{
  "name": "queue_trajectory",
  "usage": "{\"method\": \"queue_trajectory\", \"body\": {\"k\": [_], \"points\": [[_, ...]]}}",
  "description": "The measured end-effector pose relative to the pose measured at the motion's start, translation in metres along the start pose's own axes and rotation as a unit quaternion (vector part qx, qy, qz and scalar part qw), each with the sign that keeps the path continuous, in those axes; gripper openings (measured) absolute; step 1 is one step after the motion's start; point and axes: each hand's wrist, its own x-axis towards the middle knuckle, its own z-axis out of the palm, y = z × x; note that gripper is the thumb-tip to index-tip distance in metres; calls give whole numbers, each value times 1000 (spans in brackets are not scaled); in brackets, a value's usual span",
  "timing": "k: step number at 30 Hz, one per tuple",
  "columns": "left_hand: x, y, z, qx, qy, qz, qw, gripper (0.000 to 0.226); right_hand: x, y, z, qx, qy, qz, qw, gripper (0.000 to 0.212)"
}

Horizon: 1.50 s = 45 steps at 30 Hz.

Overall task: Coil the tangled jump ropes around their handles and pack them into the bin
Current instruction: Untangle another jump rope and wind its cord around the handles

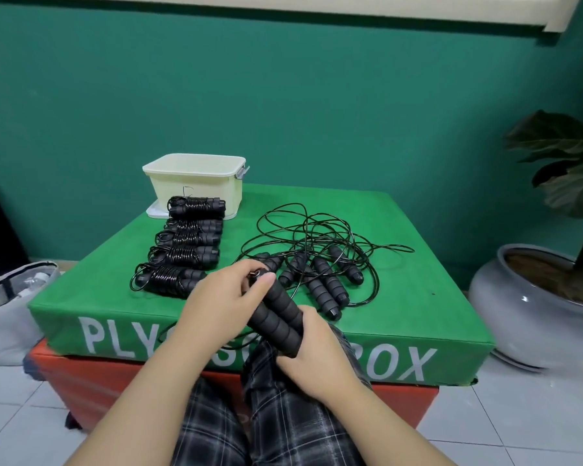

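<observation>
So the right hand (312,359) is wrapped round the lower ends of two black foam handles (276,319) held side by side, angled up toward the left; the left hand (221,299) pinches at their top ends, thumb pressed on one tip; both grips are closed on that same pair, held just in front of the green plyo box (418,287). On the box's left side there's a neat row of five coiled ropes (182,253) running back toward the cream bin (196,183) at the far edge; the tangled pile (320,264) of loose cords and handles sits to the right of that row. Potted plant (552,264) on the floor far right.
</observation>
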Motion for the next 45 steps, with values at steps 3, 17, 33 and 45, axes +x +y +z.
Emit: {"method": "queue_trajectory", "body": {"k": [3,17,33,45], "points": [[-1,-15,-18,-3,21,0,1000,29,0,1,-1,4,9,-10,1000,29],[2,-58,-32,-53,23,-24,998,66,1,10,-8,80,22,8,997,42],[-4,-46,-33,-18,-61,-2,998,48,6,12,-5,40,-8,-19,999,40],[-15,-45,4,-136,56,27,989,28,28,-11,24,380,49,98,918,45]]}}
